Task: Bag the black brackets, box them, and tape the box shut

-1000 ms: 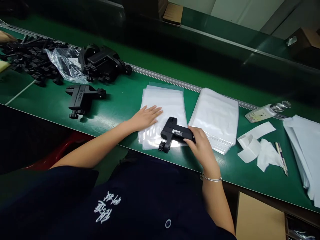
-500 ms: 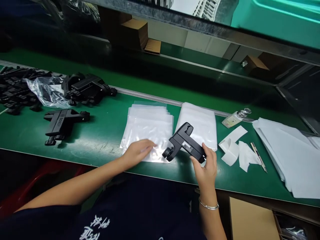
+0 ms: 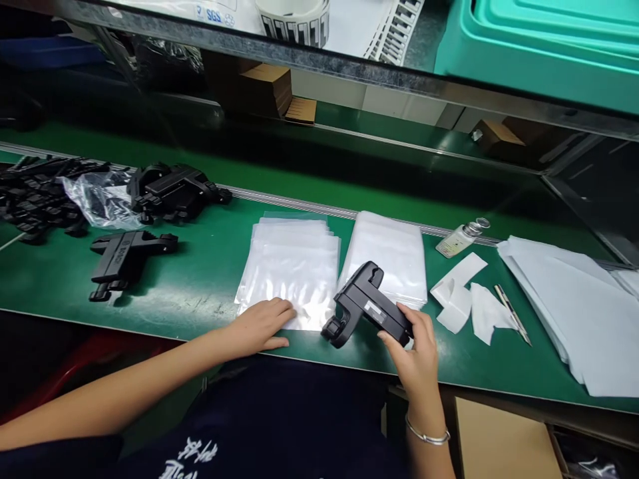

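My right hand (image 3: pixel 417 346) grips the end of a black plastic clamp-like holder (image 3: pixel 368 306), thumb on one side and fingers on the other. A small pale label shows on the holder's bar, and its forked end points away to the upper left. It is held over the near edge of a second pile of clear bags (image 3: pixel 389 246). My left hand (image 3: pixel 262 324) lies on the near left edge of a stack of clear plastic bags (image 3: pixel 294 259), fingers stretched out and thumb apart. Another such black holder (image 3: pixel 127 256) rests on the green bench at the left.
More black parts (image 3: pixel 37 193) and holders (image 3: pixel 177 186) lie far left beside a crumpled clear bag (image 3: pixel 102 199). On the right are a small bottle (image 3: pixel 454 241), torn white paper (image 3: pixel 486 313), a pen (image 3: pixel 513 314) and white sheets (image 3: pixel 579 306). A metal shelf edge (image 3: pixel 349 70) crosses above.
My left hand has come down onto the near edge of the bag stack, its fingers now stretched out. The holder stays in my right hand, slightly lower in view. The camera has tilted up.
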The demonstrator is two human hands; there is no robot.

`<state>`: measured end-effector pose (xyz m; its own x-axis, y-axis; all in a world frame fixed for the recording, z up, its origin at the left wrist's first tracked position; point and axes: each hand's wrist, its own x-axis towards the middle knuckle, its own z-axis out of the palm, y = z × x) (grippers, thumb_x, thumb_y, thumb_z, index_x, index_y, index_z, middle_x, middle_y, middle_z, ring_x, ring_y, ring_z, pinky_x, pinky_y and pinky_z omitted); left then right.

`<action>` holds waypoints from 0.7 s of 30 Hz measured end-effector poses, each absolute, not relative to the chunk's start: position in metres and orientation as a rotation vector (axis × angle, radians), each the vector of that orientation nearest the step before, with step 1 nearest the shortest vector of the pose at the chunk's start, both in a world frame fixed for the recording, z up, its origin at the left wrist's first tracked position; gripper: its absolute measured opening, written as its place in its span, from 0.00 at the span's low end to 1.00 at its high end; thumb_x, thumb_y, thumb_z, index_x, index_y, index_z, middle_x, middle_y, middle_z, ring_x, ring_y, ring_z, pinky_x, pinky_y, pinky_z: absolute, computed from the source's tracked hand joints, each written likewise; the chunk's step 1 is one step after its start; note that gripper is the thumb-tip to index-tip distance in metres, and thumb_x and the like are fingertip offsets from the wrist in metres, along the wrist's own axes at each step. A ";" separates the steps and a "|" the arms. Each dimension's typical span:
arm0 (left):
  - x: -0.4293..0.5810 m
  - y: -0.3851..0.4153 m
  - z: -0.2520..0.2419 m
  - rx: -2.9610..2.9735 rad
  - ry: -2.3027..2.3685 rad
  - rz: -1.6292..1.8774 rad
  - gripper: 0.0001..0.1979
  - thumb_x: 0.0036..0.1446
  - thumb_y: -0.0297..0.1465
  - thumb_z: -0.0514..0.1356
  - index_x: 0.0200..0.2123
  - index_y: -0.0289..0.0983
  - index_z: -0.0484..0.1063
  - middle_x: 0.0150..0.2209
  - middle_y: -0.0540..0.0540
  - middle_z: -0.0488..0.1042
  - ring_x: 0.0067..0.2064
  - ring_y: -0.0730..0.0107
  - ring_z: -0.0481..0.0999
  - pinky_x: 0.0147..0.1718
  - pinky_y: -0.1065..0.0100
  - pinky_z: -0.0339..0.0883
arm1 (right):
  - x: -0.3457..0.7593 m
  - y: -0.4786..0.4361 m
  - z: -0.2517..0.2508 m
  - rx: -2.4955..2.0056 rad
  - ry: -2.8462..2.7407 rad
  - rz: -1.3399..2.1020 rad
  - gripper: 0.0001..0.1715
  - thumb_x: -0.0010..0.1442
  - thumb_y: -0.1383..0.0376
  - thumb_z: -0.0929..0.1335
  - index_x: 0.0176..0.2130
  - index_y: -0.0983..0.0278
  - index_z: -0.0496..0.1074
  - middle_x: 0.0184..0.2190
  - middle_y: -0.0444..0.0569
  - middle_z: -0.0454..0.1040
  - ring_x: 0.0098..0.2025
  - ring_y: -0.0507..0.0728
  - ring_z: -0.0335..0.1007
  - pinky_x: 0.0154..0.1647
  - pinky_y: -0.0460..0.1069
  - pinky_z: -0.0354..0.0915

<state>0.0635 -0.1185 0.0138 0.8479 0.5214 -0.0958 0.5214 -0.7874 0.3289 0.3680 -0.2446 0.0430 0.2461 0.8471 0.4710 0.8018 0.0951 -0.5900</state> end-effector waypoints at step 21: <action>0.060 -0.099 0.001 2.321 1.228 0.148 0.10 0.64 0.34 0.44 0.35 0.39 0.62 0.31 0.46 0.72 0.33 0.62 0.72 0.35 0.63 0.66 | 0.357 -0.241 0.057 -1.626 -1.532 -0.061 0.28 0.61 0.57 0.70 0.58 0.57 0.65 0.47 0.54 0.70 0.48 0.63 0.68 0.47 0.60 0.70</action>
<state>0.0599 -0.0986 0.0010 0.5860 0.7988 -0.1359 0.7437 -0.4636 0.4816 0.3569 -0.2410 0.0570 0.2395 0.7846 0.5719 0.8276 0.1429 -0.5428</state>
